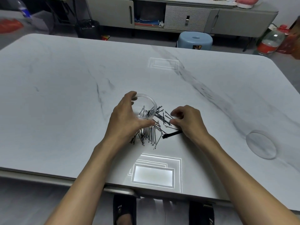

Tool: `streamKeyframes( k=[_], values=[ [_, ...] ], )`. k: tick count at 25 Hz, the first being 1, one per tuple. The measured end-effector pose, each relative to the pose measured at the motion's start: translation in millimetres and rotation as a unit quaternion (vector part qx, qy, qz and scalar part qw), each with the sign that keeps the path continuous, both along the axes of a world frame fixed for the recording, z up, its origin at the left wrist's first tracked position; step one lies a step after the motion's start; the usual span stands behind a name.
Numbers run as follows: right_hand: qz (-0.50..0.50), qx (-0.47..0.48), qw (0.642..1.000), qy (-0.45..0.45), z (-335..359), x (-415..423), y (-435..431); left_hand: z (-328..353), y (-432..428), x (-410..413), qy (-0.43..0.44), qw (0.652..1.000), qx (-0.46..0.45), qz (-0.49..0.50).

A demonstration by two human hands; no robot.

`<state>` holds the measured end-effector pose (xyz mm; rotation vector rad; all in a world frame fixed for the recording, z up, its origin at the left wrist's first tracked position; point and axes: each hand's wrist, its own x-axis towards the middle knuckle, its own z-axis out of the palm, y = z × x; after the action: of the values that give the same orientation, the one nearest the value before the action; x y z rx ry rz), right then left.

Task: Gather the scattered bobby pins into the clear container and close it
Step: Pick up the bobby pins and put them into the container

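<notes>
Curling its grip round the container (146, 105), the left hand (128, 116) holds it at the pile of pins (150, 134) on the bench (65, 95); a few pins lie inside. The right hand (188, 121), grip blurred, perhaps pinches pins. The lid (260, 146) lies well apart, right.

clear container (150, 101): its near side is hidden behind the left hand (125, 117), which grips it
bobby pins (149, 135): some lie under the left hand and the container; they are too thin and tangled to count
right hand (189, 122): the fingertips are blurry, so I cannot tell if they pinch a pin
black strip (172, 134): one end goes under the right hand; too small to tell what it is
round lid (260, 146): so see-through that only a faint ring shows
black slippers (124, 210): cut off by the bottom edge
pink thing (246, 0): cut off by the top edge
bottle (22, 9): blurry in the far left corner
</notes>
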<state>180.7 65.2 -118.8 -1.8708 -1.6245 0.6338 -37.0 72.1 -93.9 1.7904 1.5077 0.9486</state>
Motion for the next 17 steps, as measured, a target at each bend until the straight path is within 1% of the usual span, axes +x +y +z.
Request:
streamKeyframes(
  k=[2, 3, 5, 7, 8, 9, 10, 11, 12, 13, 14, 15, 16, 17],
  values=[
    [-0.018, 0.012, 1.0, -0.022, 1.0, -8.2, 5.7, 0.1, -0.4, 0.6, -0.002, 1.0, 0.006, 0.003],
    [-0.03, 0.013, 0.998, -0.062, 0.6, -11.7, 7.4, -0.1, -0.4, 1.0, -0.003, 1.0, 0.009, 0.004],
    [-0.038, 0.019, 0.981, -0.189, -1.2, -18.3, 6.0, -0.2, 0.2, 0.6, -0.004, 1.0, 0.011, 0.006],
    [-0.023, 0.015, 0.953, -0.303, -3.1, -19.5, 2.4, -0.2, 0.7, -0.4, -0.001, 1.0, 0.009, 0.006],
    [-0.013, 0.001, 0.938, -0.346, -3.3, -17.1, 1.1, -0.1, 1.0, -0.8, 0.004, 1.0, 0.009, 0.004],
    [-0.007, -0.013, 0.93, -0.367, -3.2, -14.2, -0.4, -0.2, 0.9, -1.1, 0.007, 1.0, 0.008, 0.002],
    [-0.007, -0.018, 0.936, -0.352, -1.9, -10.7, -1.1, -0.4, 0.8, -1.2, 0.01, 1.0, 0.007, -0.001],
    [-0.022, -0.007, 0.957, -0.29, 1.5, -7.2, -0.8, -0.6, 0.4, -1.4, 0.012, 1.0, 0.005, -0.004],
    [-0.045, 0.006, 0.979, -0.198, 7.9, -4.6, 0.3, -0.7, 0.1, -1.4, 0.015, 1.0, 0.003, -0.009],
    [-0.06, 0.032, 0.994, -0.089, 16.8, -3.2, 3.0, -0.5, -0.5, -0.9, 0.02, 1.0, 0.001, -0.017],
    [-0.052, 0.079, 0.996, 0.001, 28.8, -4.2, 5.4, -0.2, -1.1, 0.3, 0.027, 0.999, -0.001, -0.027],
    [-0.019, 0.126, 0.99, 0.053, 41.7, -7.8, 5.8, 0.4, -1.8, 2.1, 0.038, 0.999, -0.001, -0.039],
    [0.036, 0.155, 0.984, 0.075, 52.8, -13.5, 5.4, 1.1, -2.5, 4.8, 0.048, 0.998, 0.0, -0.051],
    [0.098, 0.163, 0.979, 0.072, 61.2, -21.0, 4.4, 1.9, -3.2, 7.6, 0.054, 0.997, 0.002, -0.061]
  ],
)
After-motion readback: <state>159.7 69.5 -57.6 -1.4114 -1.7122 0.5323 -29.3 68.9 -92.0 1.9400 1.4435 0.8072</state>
